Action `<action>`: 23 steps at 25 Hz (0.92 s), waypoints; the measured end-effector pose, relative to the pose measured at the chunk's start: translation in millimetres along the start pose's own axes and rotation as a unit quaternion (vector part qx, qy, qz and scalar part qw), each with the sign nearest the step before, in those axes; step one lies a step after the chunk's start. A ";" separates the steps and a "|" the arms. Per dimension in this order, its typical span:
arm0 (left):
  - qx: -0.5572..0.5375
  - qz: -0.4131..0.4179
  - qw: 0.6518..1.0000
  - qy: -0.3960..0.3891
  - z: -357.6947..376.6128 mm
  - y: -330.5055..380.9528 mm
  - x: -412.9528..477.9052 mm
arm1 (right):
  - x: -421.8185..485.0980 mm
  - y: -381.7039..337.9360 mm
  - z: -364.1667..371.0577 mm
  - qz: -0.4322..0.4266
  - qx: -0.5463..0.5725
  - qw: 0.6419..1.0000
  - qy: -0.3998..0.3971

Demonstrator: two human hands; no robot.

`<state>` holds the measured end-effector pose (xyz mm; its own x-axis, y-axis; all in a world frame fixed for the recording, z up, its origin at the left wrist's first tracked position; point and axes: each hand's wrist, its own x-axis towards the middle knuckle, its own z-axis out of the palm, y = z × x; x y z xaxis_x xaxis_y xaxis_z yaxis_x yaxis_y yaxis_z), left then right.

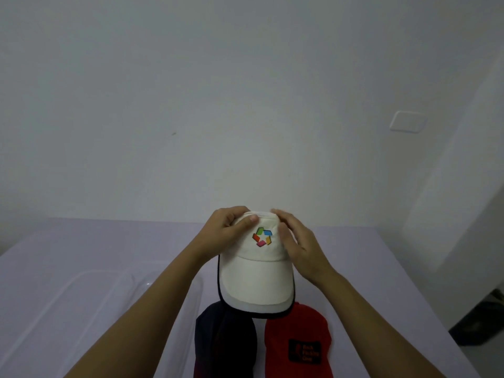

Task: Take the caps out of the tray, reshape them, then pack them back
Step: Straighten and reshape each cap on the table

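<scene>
Gripping the white cap (256, 266) at centre frame, both hands sit on the crown. The left hand (226, 230) clamps the crown's upper-left side, thumb pressed flat on the front panel just above the multicolour logo (262, 236), other fingers curled over the top edge. The right hand (297, 241) holds the crown's upper-right side, fingers curved over the top, thumb against the front panel right of the logo. The fingertips of the two hands nearly meet at the top of the crown. The cap's brim points toward the bottom of the frame, off-white with a dark trim line around its edge. Can't tell if the cap rests on the table (381, 268) or is lifted off it. The brim tip overlaps, in view, the tops of two other caps lying side by side at lower centre: a navy cap (223, 339) on the left, a red cap (297, 339) on the right with a dark rectangular patch (305, 351); the patch text is too blurred to read. Both are cut off by the bottom edge. A clear plastic tray (81, 296) sits in the lower left of the frame on the pale lilac table, with the left forearm crossing over its right rim. A plain white wall fills the upper frame, and a white switch plate (408, 121) is on it at upper right. A dark object (480, 323) is at the lower right edge, beyond the table, unclear what.
</scene>
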<state>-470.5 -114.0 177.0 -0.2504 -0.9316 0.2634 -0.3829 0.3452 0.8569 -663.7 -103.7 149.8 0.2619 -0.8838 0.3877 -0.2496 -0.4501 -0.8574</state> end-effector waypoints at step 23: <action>0.125 0.029 0.988 0.089 3.3 -6.2 -5.5 | 17.1 -18.1 1.6 -0.003 -0.271 0.957 0.099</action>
<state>-469.7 -110.6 168.8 -0.1264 -0.9069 0.4019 -0.5864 0.3951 0.7072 -653.3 -110.4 171.4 0.0952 -0.8640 0.4944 -0.7104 -0.4069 -0.5743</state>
